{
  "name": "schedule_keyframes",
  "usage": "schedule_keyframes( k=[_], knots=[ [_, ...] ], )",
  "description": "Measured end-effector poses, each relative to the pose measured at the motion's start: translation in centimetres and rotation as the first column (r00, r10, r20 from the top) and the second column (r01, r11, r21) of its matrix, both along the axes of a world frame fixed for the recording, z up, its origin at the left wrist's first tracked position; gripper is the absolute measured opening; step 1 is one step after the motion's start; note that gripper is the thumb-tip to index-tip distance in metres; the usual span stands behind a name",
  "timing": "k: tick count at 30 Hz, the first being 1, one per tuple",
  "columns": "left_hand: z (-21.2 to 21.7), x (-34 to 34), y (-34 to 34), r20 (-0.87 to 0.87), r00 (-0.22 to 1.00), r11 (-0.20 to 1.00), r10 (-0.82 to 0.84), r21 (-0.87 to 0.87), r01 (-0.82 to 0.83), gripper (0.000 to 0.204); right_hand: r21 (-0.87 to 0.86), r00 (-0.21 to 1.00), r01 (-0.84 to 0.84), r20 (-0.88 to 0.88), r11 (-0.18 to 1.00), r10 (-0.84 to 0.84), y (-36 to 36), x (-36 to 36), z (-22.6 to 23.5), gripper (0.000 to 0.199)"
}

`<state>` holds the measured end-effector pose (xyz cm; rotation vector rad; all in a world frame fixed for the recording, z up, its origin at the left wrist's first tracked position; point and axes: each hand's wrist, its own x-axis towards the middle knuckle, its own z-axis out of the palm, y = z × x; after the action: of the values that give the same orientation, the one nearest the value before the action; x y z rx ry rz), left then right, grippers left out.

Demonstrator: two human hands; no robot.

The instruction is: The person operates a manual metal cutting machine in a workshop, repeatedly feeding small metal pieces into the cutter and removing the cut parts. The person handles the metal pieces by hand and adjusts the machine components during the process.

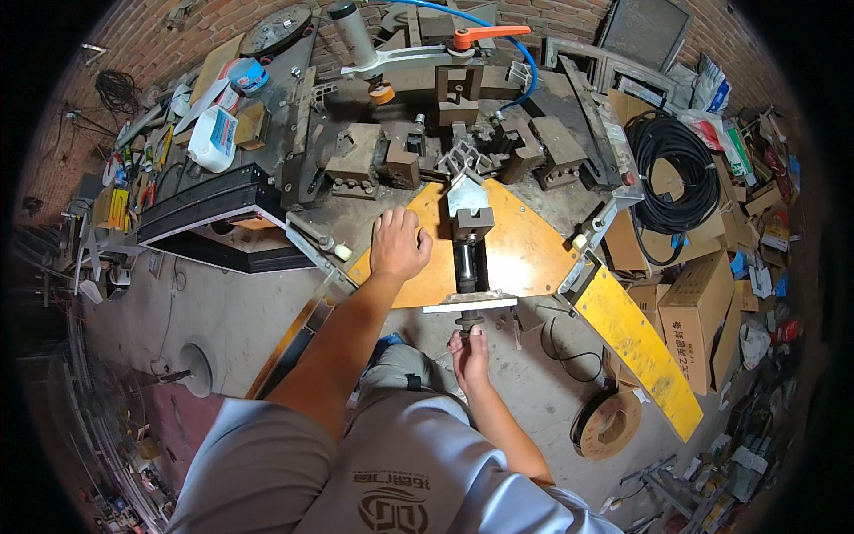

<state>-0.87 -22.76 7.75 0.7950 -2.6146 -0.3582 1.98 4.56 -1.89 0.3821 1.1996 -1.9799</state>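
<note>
The left hand (398, 245) lies flat on the orange plate (525, 254) of the machine table (356, 209), palm down; its fingers are slightly spread and hold nothing; the fingertips point toward the dark metal blocks (374, 160) at the back. Just to the right of this hand stands the central ram (467, 254), a dark cylinder with a pointed silver wedge at its far end; the hand is near it but does not touch it.

The right hand (469, 356) is below the front edge of the table; its fingers are closed around the small dark knob (469, 322) which sticks out under the light metal bar (470, 303); the knob sits at the fingertips, at the near end of the ram, and the palm hangs under it; how strongly the fingers press I cannot tell.

At the back there is a lever with an orange handle (489, 36) and a blue hose (525, 53); a white plastic jug (213, 138) rests at the left; a coil of black cable (672, 173) lies at the right, above several cardboard boxes (698, 311); a yellow strip (640, 347) leans down from the table's right corner.
</note>
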Motion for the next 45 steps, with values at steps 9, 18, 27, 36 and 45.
schedule_keyframes(
  k=[9, 18, 27, 36, 45],
  knots=[
    [0.1, -0.1, 0.0, 0.007, 1.000, 1.000, 0.004, -0.007, -0.004, 0.021, -0.399, 0.962, 0.090, 0.273, 0.912, 0.025, 0.5, -0.5, -0.9, 0.038],
    [0.0, -0.1, 0.0, -0.005, 1.000, 1.000, 0.000, -0.013, 0.000, 0.020, -0.368, 0.946, 0.131, 0.324, 0.921, -0.006, 0.2, -0.5, 0.4, 0.040],
    [0.0, -0.1, 0.0, -0.010, 1.000, 1.000, -0.006, -0.028, 0.006, 0.019, -0.339, 0.967, 0.070, 0.256, 0.938, 0.020, 0.7, -0.5, -0.8, 0.031],
    [-0.2, -0.1, 0.0, -0.005, 1.000, 1.000, -0.002, -0.031, 0.002, 0.019, -0.410, 0.937, 0.124, 0.348, 0.904, 0.030, 0.6, -0.1, -1.0, 0.051],
    [-0.2, -0.2, 0.1, -0.026, 1.000, 0.999, 0.003, -0.053, -0.005, 0.018, -0.391, 0.938, 0.066, 0.337, 0.918, 0.076, 1.4, -1.4, -1.4, 0.049]
  ],
)
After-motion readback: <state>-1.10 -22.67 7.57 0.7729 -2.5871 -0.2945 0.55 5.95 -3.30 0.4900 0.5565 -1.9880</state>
